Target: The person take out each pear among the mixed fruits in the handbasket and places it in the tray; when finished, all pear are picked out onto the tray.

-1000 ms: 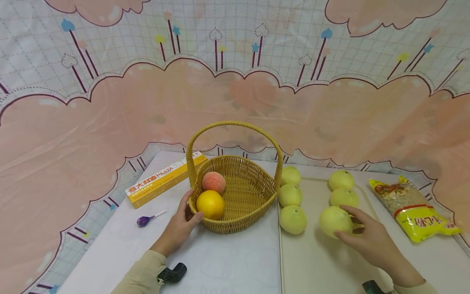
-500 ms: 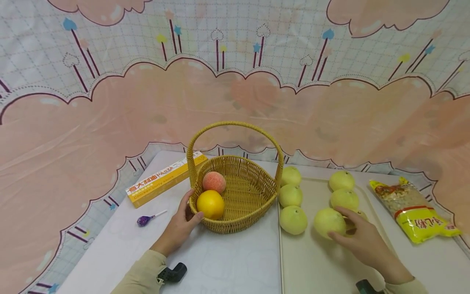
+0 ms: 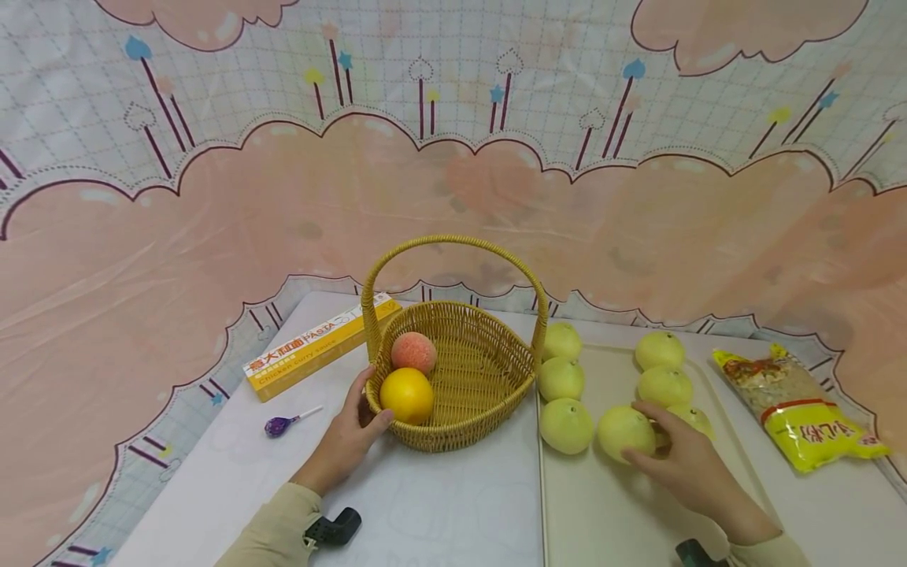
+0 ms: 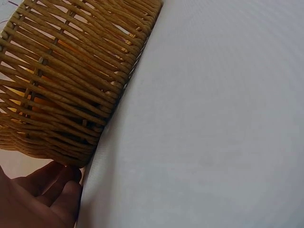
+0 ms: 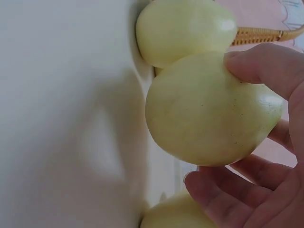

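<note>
In the head view my right hand grips a round, pale green, melon-like fruit over the beige tray. Seen from the right wrist, the thumb presses one side of this fruit and the fingers curl under the other. Several like fruits stand in two rows on the tray, the nearest left one beside the held one. My left hand holds the left end of the wicker basket, fingertips against its wall. Inside the basket lie a peach and an orange.
Left of the basket are a yellow pasta box and a purple lollipop. A yellow food packet lies right of the tray. The basket's tall handle arches above it. A patterned cloth hangs behind the table.
My right hand has moved left with the fruit, bringing it nearer the left row. Another fruit behind it has come into view. My left hand and the basket have stayed put.
</note>
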Available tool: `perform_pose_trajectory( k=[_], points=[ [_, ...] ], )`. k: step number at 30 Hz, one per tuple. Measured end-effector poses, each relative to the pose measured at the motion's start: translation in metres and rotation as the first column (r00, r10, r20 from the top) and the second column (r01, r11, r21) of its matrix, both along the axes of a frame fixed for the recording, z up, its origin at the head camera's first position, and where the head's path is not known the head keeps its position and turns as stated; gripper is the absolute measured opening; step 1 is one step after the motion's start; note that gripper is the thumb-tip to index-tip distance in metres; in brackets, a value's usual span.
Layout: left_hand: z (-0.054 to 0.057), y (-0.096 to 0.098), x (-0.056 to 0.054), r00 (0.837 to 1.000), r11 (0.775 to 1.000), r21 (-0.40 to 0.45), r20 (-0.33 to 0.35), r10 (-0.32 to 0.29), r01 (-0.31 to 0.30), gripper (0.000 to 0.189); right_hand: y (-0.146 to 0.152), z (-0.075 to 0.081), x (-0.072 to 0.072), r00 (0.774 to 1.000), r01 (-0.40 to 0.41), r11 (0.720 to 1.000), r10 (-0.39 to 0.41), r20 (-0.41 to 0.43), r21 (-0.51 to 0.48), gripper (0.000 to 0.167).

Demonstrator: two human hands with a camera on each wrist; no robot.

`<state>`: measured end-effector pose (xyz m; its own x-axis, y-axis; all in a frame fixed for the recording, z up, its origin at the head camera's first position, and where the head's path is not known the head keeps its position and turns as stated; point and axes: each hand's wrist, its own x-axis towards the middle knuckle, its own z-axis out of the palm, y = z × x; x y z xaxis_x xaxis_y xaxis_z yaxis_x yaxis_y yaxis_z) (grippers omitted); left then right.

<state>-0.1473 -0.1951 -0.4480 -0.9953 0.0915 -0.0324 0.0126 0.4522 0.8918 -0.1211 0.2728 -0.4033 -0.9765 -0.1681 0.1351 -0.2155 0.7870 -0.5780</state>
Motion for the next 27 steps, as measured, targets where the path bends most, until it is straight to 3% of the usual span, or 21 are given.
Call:
perform_pose_trajectory(
  k=[18, 27],
  points=[
    [-0.0022, 0.0005, -0.0008, 1.000, 1.000, 0.009, -0.003, 0.001, -0.001, 0.079, -0.0028, -0.0032, -0.0053, 0.997, -0.036, 0.999, 0.036, 0.068, -0.015, 0.072],
    [-0.0019, -0.0002, -0.0013, 1.000, 1.000, 0.014, -0.002, -0.002, 0.002, 0.079, -0.0024, 0.0000, -0.0055, 0.998, -0.028, 1.000, 0.028, 0.047, -0.002, 0.070]
  ],
)
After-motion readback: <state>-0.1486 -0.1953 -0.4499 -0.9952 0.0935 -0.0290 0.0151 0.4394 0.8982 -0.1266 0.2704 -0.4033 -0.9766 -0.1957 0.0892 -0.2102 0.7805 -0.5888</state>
